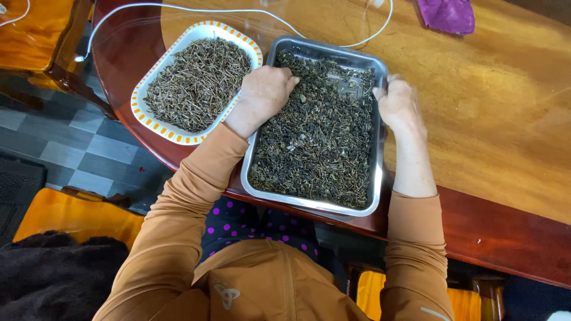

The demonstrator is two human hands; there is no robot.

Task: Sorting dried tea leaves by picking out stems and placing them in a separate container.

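Note:
A rectangular metal tray (377, 178) lies on the wooden table, filled with dark dried leaves and stems (318, 142). My left hand (264, 89) rests inside the tray at its upper left, fingers curled down into the dried leaves. My right hand (398, 104) sits at the tray's right rim, fingers bent over the edge. Left of the tray stands a white dish with an orange-dotted rim (151, 122), holding a heap of lighter brown dried stems (199, 83).
The glossy wooden table (488, 107) extends right and back. A white cable (238, 10) runs across its far side. A purple cloth (447, 14) lies at the back. Orange-cushioned wooden chairs (71, 217) stand on the grey tiled floor to the left.

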